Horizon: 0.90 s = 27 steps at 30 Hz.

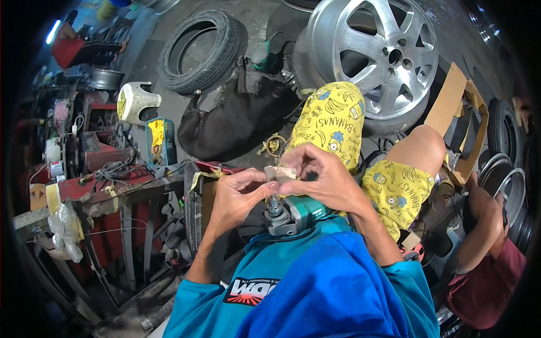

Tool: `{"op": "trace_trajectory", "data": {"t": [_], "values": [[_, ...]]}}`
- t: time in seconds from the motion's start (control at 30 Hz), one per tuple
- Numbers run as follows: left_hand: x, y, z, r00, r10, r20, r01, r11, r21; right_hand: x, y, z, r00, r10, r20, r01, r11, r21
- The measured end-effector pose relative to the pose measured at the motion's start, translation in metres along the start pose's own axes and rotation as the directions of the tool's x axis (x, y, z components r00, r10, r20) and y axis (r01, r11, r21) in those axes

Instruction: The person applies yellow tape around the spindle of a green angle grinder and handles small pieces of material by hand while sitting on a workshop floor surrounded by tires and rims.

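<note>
My left hand (242, 191) and my right hand (313, 174) meet at the middle of the view, both with fingers pinched on a small pale tan piece (281, 173), perhaps folded paper or cloth; its exact nature is unclear. Just beneath it is a teal and grey power tool (301, 213) in my lap, its metal spindle pointing up under my thumbs. My legs in yellow printed shorts (329, 121) are spread around it.
A black dog (225, 124) lies ahead, near a tire (194, 48). An alloy wheel (369, 53) is beyond my knee. Red machinery (96, 180) and metal rails stand left. A co-worker (479, 265) works at right beside cardboard (445, 101); another person (73, 48) is far left.
</note>
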State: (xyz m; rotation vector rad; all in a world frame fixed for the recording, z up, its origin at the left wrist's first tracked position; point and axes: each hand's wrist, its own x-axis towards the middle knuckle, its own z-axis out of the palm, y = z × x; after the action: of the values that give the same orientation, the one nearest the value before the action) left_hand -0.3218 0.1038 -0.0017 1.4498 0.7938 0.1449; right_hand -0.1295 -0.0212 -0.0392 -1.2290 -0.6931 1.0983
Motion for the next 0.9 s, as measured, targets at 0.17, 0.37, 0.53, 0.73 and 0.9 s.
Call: {"op": "trace_trajectory", "data": {"t": [0.17,0.37,0.53,0.73,0.9], "values": [[-0.001,0.005,0.004,0.998,-0.057,-0.037,0.059,0.996,0.073,-0.008,0.003,-0.021,0.959,0.189,0.213,-0.153,0.973,-0.175],[-0.007,0.002,-0.001,0.991,-0.061,-0.122,0.073,0.993,0.096,0.000,0.002,-0.063,1.000,0.004,-0.023,-0.009,0.981,-0.195],[-0.006,0.013,0.003,0.998,-0.024,-0.051,0.032,0.985,0.167,-0.016,0.008,-0.012,0.973,0.068,0.222,-0.024,0.980,-0.196],[-0.005,0.008,-0.001,0.999,0.024,0.021,-0.026,0.991,0.132,-0.003,0.016,-0.009,0.983,0.034,0.181,0.008,0.974,-0.226],[-0.003,0.008,0.003,1.000,0.001,0.017,-0.003,0.990,0.144,-0.003,0.024,-0.016,0.977,0.115,0.181,-0.101,0.991,-0.085]]}}
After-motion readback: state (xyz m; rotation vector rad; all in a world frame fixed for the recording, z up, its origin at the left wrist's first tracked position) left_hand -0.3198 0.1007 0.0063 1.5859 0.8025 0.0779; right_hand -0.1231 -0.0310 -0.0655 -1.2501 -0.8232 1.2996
